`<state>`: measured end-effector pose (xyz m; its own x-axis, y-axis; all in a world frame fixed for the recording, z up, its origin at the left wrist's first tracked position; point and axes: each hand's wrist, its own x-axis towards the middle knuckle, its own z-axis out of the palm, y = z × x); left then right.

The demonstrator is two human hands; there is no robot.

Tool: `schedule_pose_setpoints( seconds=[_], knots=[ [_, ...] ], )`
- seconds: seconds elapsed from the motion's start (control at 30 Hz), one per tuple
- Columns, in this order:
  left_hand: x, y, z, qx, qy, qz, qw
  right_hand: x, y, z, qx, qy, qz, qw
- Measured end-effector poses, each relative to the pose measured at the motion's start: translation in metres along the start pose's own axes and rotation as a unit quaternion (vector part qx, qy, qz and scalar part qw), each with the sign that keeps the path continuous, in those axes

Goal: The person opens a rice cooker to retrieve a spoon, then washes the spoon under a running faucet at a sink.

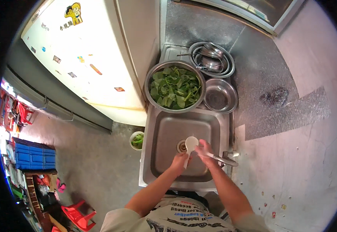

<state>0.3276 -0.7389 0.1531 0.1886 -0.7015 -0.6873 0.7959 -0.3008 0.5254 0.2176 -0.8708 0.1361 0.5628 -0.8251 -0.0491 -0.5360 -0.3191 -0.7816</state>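
Observation:
Over the steel sink, my left hand is closed around the handle of a white spoon with a rounded bowl. The handle slants down toward me and the bowl points away, near the drain. Close to the right side of the bowl is my right hand, its fingers apart and partly curled. Whether it touches the spoon is hard to make out. The faucet reaches in from the right, its spout ending beside my right hand.
A large steel bowl of leafy greens stands beyond the sink. Right of it are a steel basin and stacked metal bowls. A white refrigerator rises at left; a small container of greens sits on the floor.

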Motion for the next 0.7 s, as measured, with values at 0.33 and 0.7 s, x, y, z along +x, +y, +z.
schedule_pose_setpoints(
  seconds=[0.33, 0.7],
  knots=[
    [-0.045, 0.012, -0.021, 0.132, 0.018, 0.019, 0.991, 0.013, -0.031, 0.041, 0.209, -0.161, 0.170, 0.949],
    [-0.063, 0.025, 0.003, 0.197, 0.032, 0.077, 0.977, 0.018, 0.017, 0.075, 0.117, 0.112, 0.059, 0.985]
  ],
)
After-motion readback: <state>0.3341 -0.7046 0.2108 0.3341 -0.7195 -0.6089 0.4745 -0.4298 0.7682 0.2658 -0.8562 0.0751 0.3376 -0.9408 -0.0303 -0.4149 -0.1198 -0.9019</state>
